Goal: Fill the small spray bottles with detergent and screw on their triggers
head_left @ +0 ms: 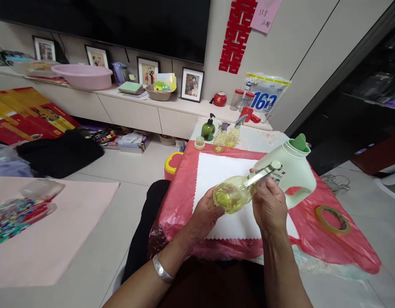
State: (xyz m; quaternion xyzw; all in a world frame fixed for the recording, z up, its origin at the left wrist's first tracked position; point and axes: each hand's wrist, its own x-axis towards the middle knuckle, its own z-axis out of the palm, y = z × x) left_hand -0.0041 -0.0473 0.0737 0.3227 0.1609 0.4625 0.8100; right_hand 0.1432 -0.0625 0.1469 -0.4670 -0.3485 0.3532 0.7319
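A clear yellow-green spray bottle (232, 193) lies tilted between my two hands over a white scalloped-edge cloth or sheet (229, 164). My left hand (206, 211) is closed around its base. With my right hand (270, 203) I grip the neck, just under the white and grey trigger head. Behind the right hand stands a pale green jug (292, 164) with a darker green spout and a side handle. At the table's far end are two more spray bottles (220, 140), a dark green pump bottle (208, 129) and a small pale cap (199, 143).
Red plastic sheeting (181, 192) covers the table. A roll of tape (332, 219) lies at the right. To the left, a pink-covered surface (72, 222) bears many colourful small pieces. A yellow and red stool (172, 164) stands beside the table, before a long cabinet (130, 109).
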